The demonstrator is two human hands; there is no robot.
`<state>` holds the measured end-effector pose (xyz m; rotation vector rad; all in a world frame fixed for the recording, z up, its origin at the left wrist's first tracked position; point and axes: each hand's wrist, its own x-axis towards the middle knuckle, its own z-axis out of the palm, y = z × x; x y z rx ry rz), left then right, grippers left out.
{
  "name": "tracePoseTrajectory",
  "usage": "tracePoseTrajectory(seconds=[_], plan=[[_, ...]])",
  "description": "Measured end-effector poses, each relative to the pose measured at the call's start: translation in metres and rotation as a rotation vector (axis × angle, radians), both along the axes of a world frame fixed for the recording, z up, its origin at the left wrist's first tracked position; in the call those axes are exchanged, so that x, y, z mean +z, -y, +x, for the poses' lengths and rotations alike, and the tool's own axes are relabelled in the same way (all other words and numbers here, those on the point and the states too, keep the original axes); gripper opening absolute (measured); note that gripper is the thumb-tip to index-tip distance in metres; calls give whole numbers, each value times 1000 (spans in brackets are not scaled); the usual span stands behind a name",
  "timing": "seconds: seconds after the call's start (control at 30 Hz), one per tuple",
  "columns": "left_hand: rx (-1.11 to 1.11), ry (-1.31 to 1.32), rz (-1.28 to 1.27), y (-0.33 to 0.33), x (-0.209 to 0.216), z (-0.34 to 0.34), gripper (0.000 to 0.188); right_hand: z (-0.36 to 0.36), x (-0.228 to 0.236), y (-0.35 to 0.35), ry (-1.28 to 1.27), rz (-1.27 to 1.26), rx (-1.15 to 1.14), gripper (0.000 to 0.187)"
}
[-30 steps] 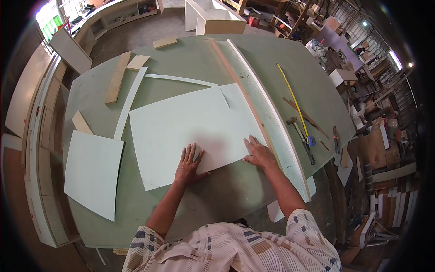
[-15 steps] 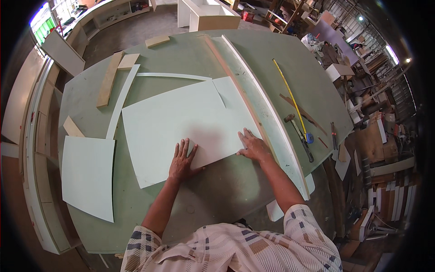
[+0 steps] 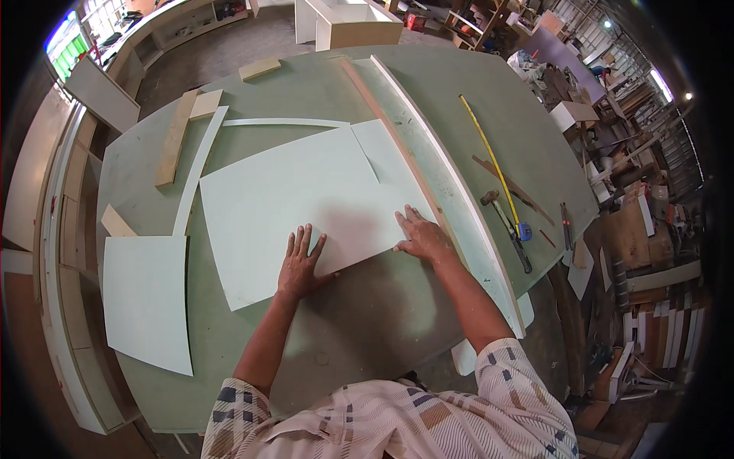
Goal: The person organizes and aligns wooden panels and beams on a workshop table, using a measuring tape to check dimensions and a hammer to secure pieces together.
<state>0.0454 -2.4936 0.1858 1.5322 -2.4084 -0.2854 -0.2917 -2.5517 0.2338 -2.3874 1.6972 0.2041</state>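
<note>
1. Left hand (image 3: 300, 264): palm down on the near part of the large white panel (image 3: 275, 183), fingers spread and pointing away from the body, thumb by the near edge. Grasped nothing.
2. Right hand (image 3: 420, 236): same idea near the panel's right end, fingers spread, aimed away and slightly left. Not clenched, no grasp.
3. Why, my read: two spread contacts, set apart, steadied the sheet and resisted twist better than one.
4. Panel location: flat on the green table (image 3: 489, 76), straight ahead of the person, between the small white panel (image 3: 147, 298) on the left and the brown wooden strip (image 3: 390, 130) on the right.
5. Panel axis: long side ran left-right, skewed, right end farther from the body. Right side lay along the strip, which probably served as a straight stop.
6. A dark line (image 3: 365, 155) ran in from the far edge; couldn't tell if cut or overlap.
7. The long white-edged board (image 3: 459, 168) ran away from the body, leaning left at its far end.
8. Hammer (image 3: 511, 227) and tape measure (image 3: 524, 232) lay right of that board, presumably parked there for right-hand reach.
</note>
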Motion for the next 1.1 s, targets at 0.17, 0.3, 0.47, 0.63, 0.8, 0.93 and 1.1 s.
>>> tracePoseTrajectory(seconds=[0.17,0.3,0.47,0.63,0.8,0.93,1.1], plan=[[1,-4,-9,13,0,0,98,-1,-7,13,20,-35,-6,97],[19,17,5,15,1,7,98,2,-2,19,105,6,-28,93],[10,-13,-7,20,-3,6,98,-54,-16,20,-54,-160,62,66],[-7,-8,-3,24,-2,5,98,-61,-14,23,-162,-340,119,47],[7,-2,0,40,-5,9,98,-61,-21,42,-198,-399,155,46],[-2,2,3,52,-4,12,99,-57,-24,52,-174,-394,135,46],[7,10,0,66,-4,15,99,-55,-24,67,-229,-384,144,47]])
